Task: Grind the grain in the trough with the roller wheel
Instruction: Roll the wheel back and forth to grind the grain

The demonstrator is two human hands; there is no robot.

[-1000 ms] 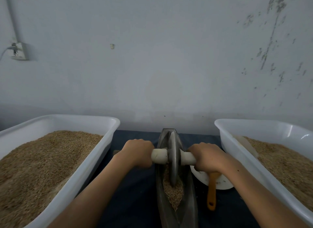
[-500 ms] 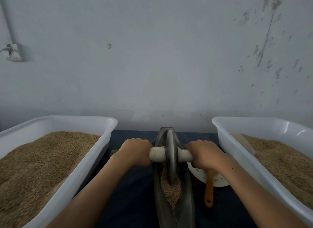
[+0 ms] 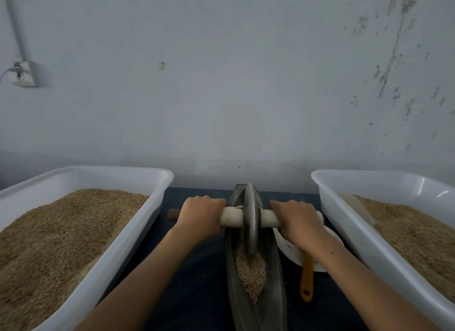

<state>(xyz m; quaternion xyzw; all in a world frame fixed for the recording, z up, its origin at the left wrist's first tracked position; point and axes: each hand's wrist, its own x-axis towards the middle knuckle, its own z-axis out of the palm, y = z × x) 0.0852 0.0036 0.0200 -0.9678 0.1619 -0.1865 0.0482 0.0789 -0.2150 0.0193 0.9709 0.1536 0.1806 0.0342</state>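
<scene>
Roller wheel [image 3: 250, 220]: metal disc set upright on edge in the trough [image 3: 275, 281], toward its far end, rim bedded in the grain [image 3: 251, 269]. Disc is threaded on a pale wooden axle [image 3: 231, 216], run crosswise so it can be driven from both sides at once. L. hand [image 3: 200, 217] and R. hand [image 3: 294, 220] are placed symmetrically, one each side of the disc; fingers of both are curled tight round the axle, knuckles up, arms extended fwd. Even grip is judged to keep the disc vertical and centred in the narrow boat-shaped channel while weight is borne down.

Grain is heaped in the near half of the trough, tapering to a point toward the viewer; whole kernels appear unbroken, so grinding is judged far from complete.

Trough is laid lengthwise on the dark-covered table [image 3: 192, 281], between two white tubs: L. tub [image 3: 138, 222] and R. tub [image 3: 349, 222], both filled w/ similar grain, prob. supply and/or output. White dish [image 3: 290, 249] w/ orange-handled tool [image 3: 306, 281] is kept just beside the trough on the R., within reach, presumably for scooping.
</scene>
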